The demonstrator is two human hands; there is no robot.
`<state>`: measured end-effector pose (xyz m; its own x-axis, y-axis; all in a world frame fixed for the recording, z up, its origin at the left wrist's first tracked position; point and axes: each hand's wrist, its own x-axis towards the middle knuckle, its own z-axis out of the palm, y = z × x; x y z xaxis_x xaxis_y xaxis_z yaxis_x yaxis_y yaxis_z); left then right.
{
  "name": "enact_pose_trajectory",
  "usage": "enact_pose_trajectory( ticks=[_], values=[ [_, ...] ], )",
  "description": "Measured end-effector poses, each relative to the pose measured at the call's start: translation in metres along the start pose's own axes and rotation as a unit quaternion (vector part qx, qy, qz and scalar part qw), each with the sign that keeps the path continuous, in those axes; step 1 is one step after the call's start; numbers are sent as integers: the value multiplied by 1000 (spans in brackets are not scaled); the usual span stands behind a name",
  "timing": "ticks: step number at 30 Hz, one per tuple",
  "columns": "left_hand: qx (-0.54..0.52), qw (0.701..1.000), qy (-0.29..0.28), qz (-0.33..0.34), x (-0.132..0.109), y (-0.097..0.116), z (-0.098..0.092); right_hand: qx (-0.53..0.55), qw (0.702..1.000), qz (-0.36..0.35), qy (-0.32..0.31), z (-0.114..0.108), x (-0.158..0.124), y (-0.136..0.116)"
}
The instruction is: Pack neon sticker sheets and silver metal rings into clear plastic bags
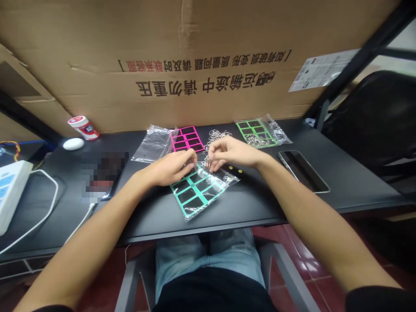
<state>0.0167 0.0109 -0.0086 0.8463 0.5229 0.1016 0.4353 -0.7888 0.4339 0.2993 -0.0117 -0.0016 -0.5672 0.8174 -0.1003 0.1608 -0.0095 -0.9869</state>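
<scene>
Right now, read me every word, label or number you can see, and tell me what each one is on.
"运输途中 请勿重压": large black print on the cardboard box, seen mirrored.
"如有破损 变形 质量问题 请及时联系客服": the smaller line above it on the same box, also mirrored, its last words in red.
Print on the white label stuck to the box: too small to read.
Print on the red-and-white bottle: blurred.
Small round mark on the teal sheet: unreadable.
</scene>
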Motion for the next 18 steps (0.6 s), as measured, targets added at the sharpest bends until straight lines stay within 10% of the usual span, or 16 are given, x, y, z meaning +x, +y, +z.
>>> enact_pose_trajectory(
  ticks=[7,14,18],
  values=[
    [5,1000,2,9,-1,-4,1,-76,977,-48,-191,-1,-5,-1],
    [50,997,-1,63,-5,1,-10,-278,940,-134,142,-20,8,12],
    [74,993,20,85,-6,4,-13,-325,939,-94,59,-20,8,17]
  ],
)
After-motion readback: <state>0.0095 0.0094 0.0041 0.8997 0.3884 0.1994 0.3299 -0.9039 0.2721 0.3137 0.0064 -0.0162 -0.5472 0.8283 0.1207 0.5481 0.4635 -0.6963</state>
